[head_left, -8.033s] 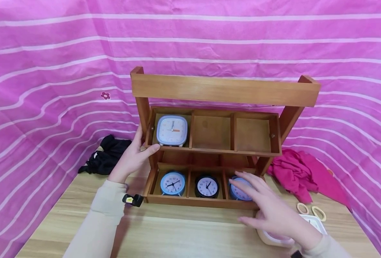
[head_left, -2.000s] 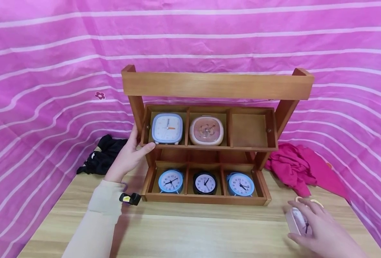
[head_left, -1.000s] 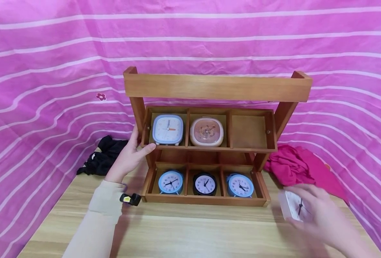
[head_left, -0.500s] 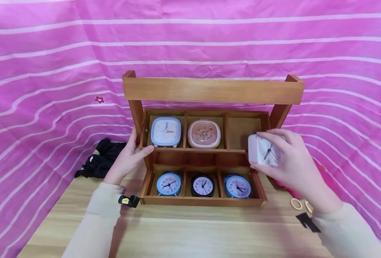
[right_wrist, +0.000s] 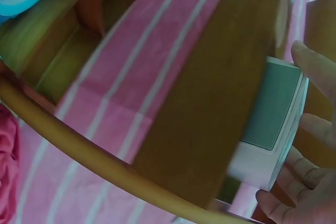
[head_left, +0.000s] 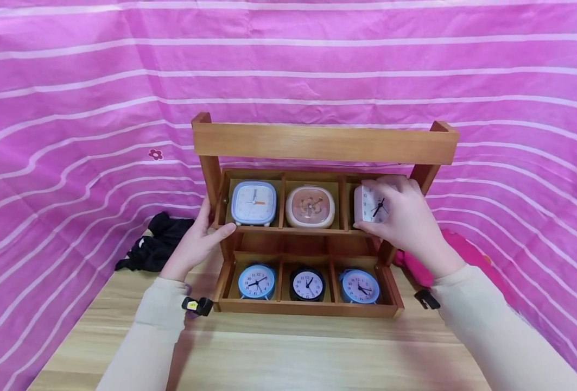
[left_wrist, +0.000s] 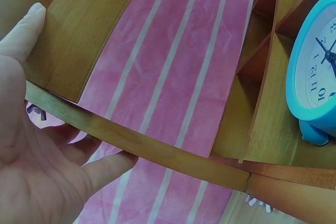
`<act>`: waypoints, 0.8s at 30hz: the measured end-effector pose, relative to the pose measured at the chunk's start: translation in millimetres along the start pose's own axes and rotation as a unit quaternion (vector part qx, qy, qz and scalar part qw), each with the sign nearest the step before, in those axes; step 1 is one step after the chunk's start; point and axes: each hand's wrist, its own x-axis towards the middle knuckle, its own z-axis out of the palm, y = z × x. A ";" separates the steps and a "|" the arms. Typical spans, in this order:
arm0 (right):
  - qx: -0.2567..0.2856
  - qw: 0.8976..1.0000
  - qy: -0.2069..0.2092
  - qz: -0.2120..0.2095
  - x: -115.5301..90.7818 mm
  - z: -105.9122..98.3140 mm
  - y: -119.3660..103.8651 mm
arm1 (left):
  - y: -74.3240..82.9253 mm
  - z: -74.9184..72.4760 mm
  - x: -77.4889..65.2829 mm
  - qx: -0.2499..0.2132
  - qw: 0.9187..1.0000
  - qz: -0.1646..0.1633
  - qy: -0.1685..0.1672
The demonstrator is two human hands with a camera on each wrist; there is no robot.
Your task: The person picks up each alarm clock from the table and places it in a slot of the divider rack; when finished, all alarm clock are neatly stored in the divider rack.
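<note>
A two-tier wooden rack stands on the table, each tier split into three compartments. My left hand holds the left end of its upper tier, thumb in front and fingers behind the side post. With my right hand I grip a white square alarm clock by its edges, partly inside the upper right compartment; fingers hide its right part. Beside it sit a brown-pink clock in the middle and a blue-rimmed white clock on the left. Below are a blue clock, a black clock and another blue clock.
Black cloth lies on the table left of the rack, and bright pink cloth on the right. A striped pink curtain hangs close behind. Bare wood-grain table extends in front of the rack.
My right hand has carried the white square clock from the table at the right up and leftward into the upper right compartment. The brown-pink clock arrived earlier in the middle. My left hand stays put.
</note>
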 end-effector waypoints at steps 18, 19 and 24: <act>0.042 0.997 -0.046 0.042 -3.6 30.5 17.1 | -3.5 -1.1 2.4 0.003 1.000 0.009 0.002; 0.040 0.998 -0.042 0.038 -4.3 31.9 17.5 | -3.9 -1.0 2.6 0.002 1.000 0.008 0.003; 0.021 0.999 -0.035 0.004 -17.8 30.6 13.6 | -0.9 3.0 -0.3 0.015 1.000 0.005 0.016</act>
